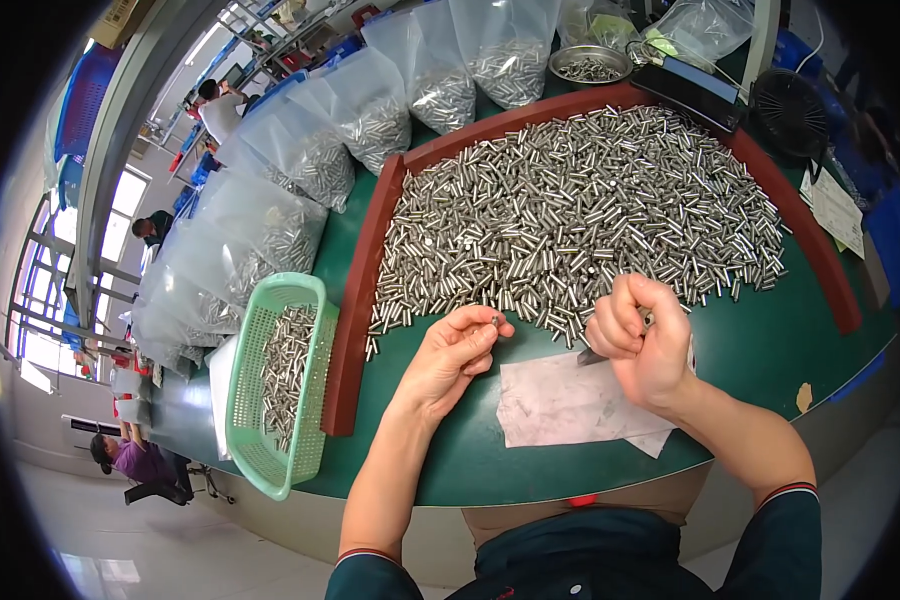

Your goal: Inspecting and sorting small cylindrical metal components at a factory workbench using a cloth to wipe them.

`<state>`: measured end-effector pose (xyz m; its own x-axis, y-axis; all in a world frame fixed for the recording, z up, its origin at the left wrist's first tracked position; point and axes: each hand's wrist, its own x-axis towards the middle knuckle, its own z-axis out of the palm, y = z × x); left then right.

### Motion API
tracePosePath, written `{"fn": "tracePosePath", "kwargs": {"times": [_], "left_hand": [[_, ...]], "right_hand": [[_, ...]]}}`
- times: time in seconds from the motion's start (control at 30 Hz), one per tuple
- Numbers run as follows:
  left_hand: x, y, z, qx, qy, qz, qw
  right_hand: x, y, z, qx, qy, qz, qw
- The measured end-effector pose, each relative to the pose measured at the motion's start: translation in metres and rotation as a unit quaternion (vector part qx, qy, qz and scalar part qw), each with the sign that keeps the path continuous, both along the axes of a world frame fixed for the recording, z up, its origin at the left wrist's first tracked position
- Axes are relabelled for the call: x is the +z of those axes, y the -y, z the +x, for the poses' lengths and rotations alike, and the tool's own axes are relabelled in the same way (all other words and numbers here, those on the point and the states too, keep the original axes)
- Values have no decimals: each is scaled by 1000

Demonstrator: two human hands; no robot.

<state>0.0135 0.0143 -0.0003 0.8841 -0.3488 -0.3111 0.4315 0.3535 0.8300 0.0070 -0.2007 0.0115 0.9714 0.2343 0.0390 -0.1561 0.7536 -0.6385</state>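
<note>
Two hands work at the near edge of a heap of small metal pins on a green table.

The left hand [457,350] pinches one small metal pin [496,321] between thumb and fingertips, just beside the near edge of the pin heap [580,210]. The right hand [642,340] is curled closed around a thin dark tool [590,355], perhaps a blade, whose tip pokes out above a white sheet of paper [560,405]. A red-brown raised border [370,260] fences the heap on the green table [760,350]. To the left a green plastic basket [245,400] holds more pins, with clear bags of pins [300,160] lined up behind it.
</note>
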Motion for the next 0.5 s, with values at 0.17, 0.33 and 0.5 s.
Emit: {"fn": "tracePosePath", "kwargs": {"times": [0.17, 0.33, 0.5], "left_hand": [[10, 20, -11, -22, 140, 258, 956], [12, 44, -30, -105, 284, 460, 835], [8, 50, -31, -111, 363, 513, 770]], "right_hand": [[2, 1, 1, 10, 8, 6, 1000], [-2, -1, 1, 34, 16, -29, 999], [-6, -4, -2, 41, 24, -38, 998]]}}
